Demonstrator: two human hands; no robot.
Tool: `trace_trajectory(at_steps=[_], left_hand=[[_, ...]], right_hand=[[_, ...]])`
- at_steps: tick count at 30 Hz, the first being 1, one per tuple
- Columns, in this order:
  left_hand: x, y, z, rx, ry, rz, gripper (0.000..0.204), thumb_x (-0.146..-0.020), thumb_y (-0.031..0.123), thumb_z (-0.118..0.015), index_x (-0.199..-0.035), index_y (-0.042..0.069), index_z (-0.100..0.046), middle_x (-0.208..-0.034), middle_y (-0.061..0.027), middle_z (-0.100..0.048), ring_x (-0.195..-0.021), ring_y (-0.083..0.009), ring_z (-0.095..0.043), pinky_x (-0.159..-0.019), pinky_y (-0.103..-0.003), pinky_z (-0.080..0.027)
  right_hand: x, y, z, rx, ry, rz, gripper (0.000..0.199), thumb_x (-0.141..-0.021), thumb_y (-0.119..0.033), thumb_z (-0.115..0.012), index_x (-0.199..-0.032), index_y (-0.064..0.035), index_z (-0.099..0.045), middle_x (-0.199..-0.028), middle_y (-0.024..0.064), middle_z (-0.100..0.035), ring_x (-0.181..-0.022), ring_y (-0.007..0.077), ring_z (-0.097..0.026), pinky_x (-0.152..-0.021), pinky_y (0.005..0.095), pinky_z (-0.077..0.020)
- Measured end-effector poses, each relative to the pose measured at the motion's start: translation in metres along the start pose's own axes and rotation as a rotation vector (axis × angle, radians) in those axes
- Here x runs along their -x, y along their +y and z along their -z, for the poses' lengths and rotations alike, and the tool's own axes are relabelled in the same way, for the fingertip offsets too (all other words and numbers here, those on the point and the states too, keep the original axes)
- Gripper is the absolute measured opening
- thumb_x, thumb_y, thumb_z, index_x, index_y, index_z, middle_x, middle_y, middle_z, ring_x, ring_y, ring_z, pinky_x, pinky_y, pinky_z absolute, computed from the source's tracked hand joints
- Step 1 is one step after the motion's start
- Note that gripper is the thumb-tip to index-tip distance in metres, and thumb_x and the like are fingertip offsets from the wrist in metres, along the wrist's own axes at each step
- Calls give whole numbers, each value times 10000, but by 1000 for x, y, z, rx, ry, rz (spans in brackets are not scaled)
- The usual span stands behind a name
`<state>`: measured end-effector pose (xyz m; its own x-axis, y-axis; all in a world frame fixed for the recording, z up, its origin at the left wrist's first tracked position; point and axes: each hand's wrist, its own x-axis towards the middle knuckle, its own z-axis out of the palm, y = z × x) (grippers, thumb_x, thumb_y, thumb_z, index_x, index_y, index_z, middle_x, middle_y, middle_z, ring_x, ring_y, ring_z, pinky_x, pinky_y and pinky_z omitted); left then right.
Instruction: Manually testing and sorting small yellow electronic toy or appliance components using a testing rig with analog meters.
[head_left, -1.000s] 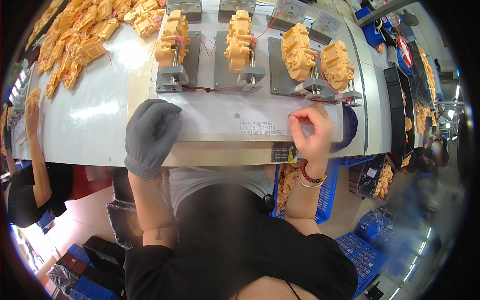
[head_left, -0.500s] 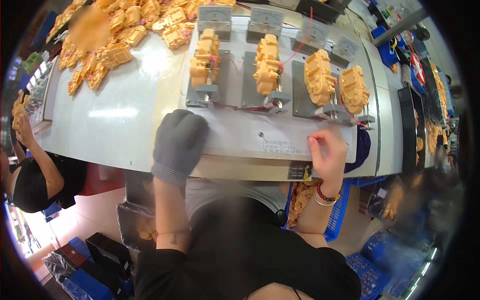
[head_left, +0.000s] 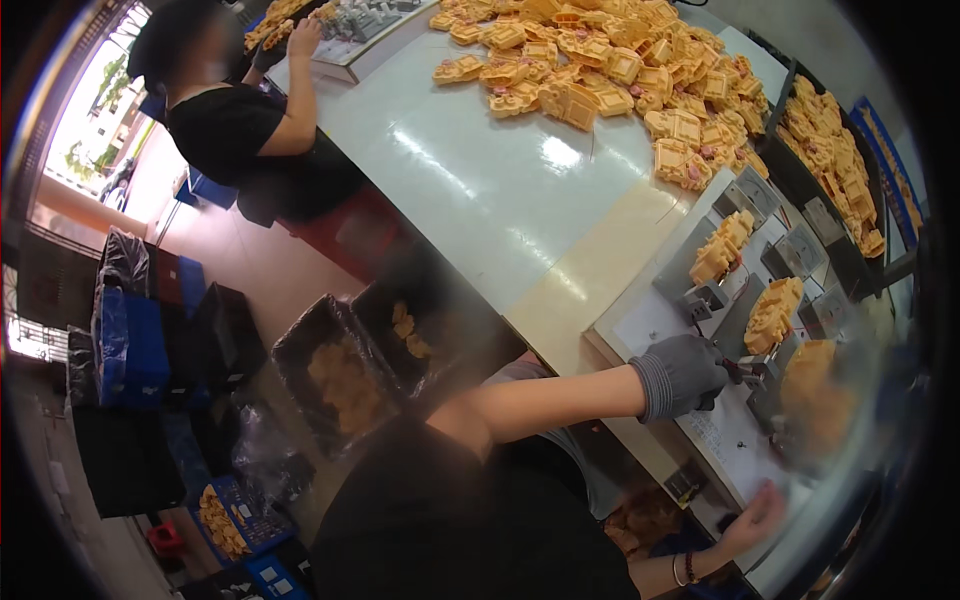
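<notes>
At right of frame, a casing point(head_left: 773, 315), slanted lengthwise toward the upper right, is set just above and right of the nearer, gloved left hand point(head_left: 690, 376) — the right hand point(head_left: 763, 513) is seen lower, blurred — and neither's opening nor hold can be told.

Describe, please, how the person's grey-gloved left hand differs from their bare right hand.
The left hand wears a grey fabric glove with a ribbed cuff; the right hand is bare, with a dark beaded bracelet at its wrist. The left hand is close beside a grey metal fixture; the right hand is farther from it. Both forearms are bare.
</notes>
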<state>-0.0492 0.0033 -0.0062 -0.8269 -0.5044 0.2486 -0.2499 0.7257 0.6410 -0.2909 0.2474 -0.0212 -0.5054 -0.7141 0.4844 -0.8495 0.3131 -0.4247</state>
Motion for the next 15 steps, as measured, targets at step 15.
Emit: trace_trajectory(at_steps=[15], left_hand=[[47,-23,52,-235,358,114,152,-751,188,-695,-790,106,-573,-817,-64,-564,-779,-273,-565,-686,-391,-465]], right_hand=[[-22,-95,-25,-299,91,233,117,-805,54,-572,-906,58,-631,-817,128,-582,-736,252,-532,-677,325,-428]])
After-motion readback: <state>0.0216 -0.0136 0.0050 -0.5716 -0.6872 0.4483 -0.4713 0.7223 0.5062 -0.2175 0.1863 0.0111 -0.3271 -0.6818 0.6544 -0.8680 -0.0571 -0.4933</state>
